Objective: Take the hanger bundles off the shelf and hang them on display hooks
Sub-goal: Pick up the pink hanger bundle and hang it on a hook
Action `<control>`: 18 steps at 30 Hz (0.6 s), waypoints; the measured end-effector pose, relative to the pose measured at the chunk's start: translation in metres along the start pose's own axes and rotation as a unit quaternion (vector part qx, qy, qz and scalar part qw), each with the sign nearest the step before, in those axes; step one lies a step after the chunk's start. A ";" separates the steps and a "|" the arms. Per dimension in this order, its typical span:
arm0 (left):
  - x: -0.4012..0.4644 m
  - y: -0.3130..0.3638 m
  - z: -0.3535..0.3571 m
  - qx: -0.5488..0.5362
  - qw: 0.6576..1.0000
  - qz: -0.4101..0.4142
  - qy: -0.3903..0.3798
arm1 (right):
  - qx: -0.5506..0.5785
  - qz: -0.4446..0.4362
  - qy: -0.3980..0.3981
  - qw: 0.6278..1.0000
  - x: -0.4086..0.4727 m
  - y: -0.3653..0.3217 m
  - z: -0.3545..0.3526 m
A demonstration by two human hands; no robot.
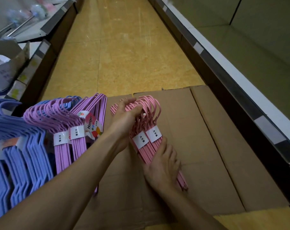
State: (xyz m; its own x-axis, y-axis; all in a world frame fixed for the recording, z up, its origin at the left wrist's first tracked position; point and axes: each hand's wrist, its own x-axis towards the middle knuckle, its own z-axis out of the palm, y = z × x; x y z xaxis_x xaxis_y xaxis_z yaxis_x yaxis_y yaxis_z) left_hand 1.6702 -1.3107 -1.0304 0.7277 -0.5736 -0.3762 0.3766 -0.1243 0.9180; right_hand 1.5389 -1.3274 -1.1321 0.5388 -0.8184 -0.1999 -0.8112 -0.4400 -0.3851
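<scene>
I saw two pink hanger bundles (146, 140) gripped by both hands: left hand (126, 117) clasped the hooks, right hand (162, 168) the bars.

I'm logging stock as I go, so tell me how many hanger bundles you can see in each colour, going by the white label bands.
Pink hanger bundles, held in both hands: 2
Purple hanger bundles: 2
Blue hanger bundles: cannot count, their bands are mostly hidden
Total countable by bands: 4
</scene>
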 end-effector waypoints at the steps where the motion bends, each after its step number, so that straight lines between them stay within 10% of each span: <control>1: -0.001 0.000 0.000 0.002 1.000 0.003 0.000 | -0.015 0.005 0.005 1.000 0.000 -0.002 0.002; 18: -0.008 0.017 -0.024 0.018 1.000 -0.002 -0.018 | 0.118 0.005 -0.003 0.993 0.012 0.016 -0.028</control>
State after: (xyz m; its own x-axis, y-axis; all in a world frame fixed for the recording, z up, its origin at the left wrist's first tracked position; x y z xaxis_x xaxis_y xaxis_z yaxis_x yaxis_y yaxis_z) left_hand 1.6841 -1.2887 -1.0148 0.7049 -0.6019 -0.3752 0.3583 -0.1543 0.9208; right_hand 1.5264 -1.3550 -1.1152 0.5324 -0.8201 -0.2098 -0.7415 -0.3323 -0.5829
